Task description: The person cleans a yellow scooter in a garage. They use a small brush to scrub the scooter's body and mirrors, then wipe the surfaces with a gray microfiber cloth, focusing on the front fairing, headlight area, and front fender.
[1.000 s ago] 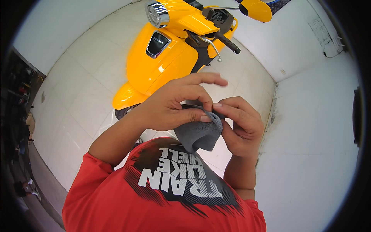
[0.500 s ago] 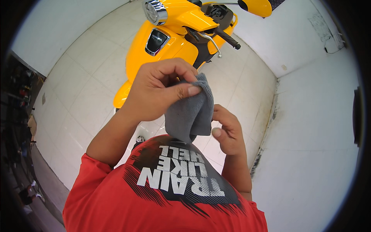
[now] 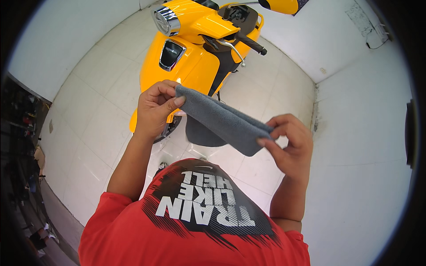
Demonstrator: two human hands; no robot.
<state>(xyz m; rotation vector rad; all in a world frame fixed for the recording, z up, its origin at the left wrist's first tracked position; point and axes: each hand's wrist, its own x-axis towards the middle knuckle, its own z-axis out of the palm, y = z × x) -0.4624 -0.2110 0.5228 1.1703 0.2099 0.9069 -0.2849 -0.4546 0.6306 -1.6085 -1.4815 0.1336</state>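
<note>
A grey microfiber cloth (image 3: 222,117) is stretched between my two hands, folded over along its upper edge. Its left corner is pinched by my left hand (image 3: 157,106), thumb on the near side. At the right end, my right hand (image 3: 290,144) grips the cloth between thumb and fingers. A loose part of the cloth hangs below the fold. Just beyond my hands stands a yellow scooter (image 3: 195,62), its front panel and round headlight facing toward me. The cloth and the scooter's body overlap in view; I see no contact between them.
White walls (image 3: 359,133) rise to the right and behind the scooter. Pale tiles cover the floor (image 3: 97,102). Along the far left, dark shelving (image 3: 22,102) holds small items I cannot make out. My shoes show below the cloth.
My right hand has taken hold of the cloth and moved right and upward. The cloth, bunched under my left hand before, is now drawn out wide. My left hand has shifted slightly left.
</note>
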